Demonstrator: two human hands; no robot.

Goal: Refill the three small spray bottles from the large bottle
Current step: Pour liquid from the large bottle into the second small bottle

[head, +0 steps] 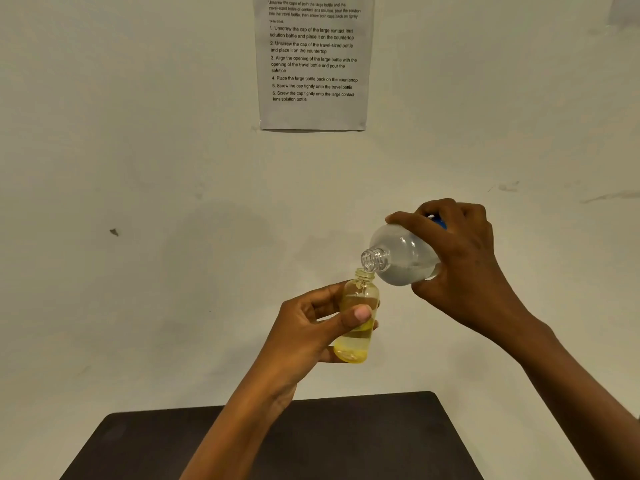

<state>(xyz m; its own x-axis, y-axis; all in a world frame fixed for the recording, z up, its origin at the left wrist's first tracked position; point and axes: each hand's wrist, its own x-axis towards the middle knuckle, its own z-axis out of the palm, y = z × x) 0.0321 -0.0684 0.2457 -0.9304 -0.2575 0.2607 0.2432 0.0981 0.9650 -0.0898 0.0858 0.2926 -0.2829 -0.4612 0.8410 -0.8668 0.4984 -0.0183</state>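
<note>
The left hand (308, 327) curls its fingers and thumb around the small bottle (356, 320), up in the air over the dark table (346, 441). The small bottle is clear yellow, has no cap, and has some liquid at the bottom. It stands almost straight up, leaning a bit right.

The right hand (460, 258) wraps around the big bottle (398, 256). The big bottle is clear, tipped down to the left, its open mouth just touching the small bottle's top.

A paper (313, 60) hangs on the far wall.
</note>
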